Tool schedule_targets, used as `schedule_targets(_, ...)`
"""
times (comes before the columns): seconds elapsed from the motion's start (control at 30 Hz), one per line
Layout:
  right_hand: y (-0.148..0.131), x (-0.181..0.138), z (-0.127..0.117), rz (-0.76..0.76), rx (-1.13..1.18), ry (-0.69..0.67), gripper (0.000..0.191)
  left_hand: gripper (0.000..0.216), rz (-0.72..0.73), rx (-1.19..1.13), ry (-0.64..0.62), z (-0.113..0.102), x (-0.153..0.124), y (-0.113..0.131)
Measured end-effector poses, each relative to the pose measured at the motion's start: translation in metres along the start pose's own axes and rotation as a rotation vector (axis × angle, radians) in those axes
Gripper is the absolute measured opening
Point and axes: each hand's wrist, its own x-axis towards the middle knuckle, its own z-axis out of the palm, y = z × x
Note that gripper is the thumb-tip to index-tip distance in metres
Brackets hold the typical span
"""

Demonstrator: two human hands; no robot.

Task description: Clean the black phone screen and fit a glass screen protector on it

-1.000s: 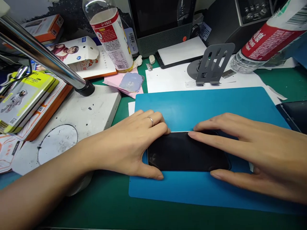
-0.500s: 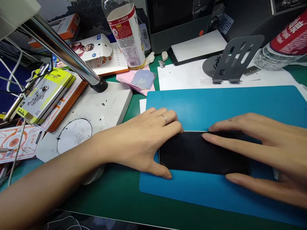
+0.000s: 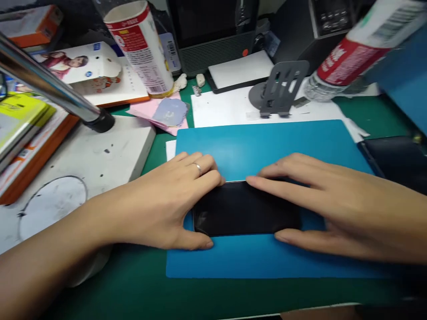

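Observation:
A black phone [image 3: 243, 209] lies flat, screen up, on a blue work mat [image 3: 267, 142]. My left hand [image 3: 167, 204] grips its left end, fingers along the far edge and thumb against the near edge. My right hand [image 3: 330, 209] holds the right end the same way, index finger stretched across the glass and thumb at the near edge. A ring sits on my left hand.
A white lamp base [image 3: 83, 164] with a chrome arm [image 3: 43, 80] stands left. Behind the mat are a drink bottle [image 3: 140, 49], pink paper [image 3: 156, 113], white sheets [image 3: 227, 109], a grey phone stand [image 3: 283, 89], a tilted bottle [image 3: 347, 58] and black equipment [image 3: 213, 35]. Boxes [image 3: 26, 129] pile up far left.
The view swung right, then back left. Both hands stay on the phone's ends; the phone has not visibly shifted on the mat.

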Motion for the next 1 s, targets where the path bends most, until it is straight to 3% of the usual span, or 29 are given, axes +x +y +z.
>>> schedule_targets(0.1,-0.003,-0.001,-0.004,-0.018,-0.057,-0.069,0.08,0.057,0.002,0.003,0.008,0.001,0.0,0.001)
schedule_targets(0.23,-0.005,0.0,-0.006,0.002,-0.041,-0.058,0.084,0.051,0.011,0.011,0.018,0.001,0.001,0.003)
schedule_targets(0.63,-0.006,0.005,-0.012,0.076,0.017,-0.129,0.082,0.047,0.008,0.005,0.01,0.003,0.003,0.004)
schedule_targets(1.0,-0.007,0.005,-0.012,0.066,0.036,-0.12,0.053,0.05,-0.014,-0.008,-0.002,0.001,0.001,0.007)
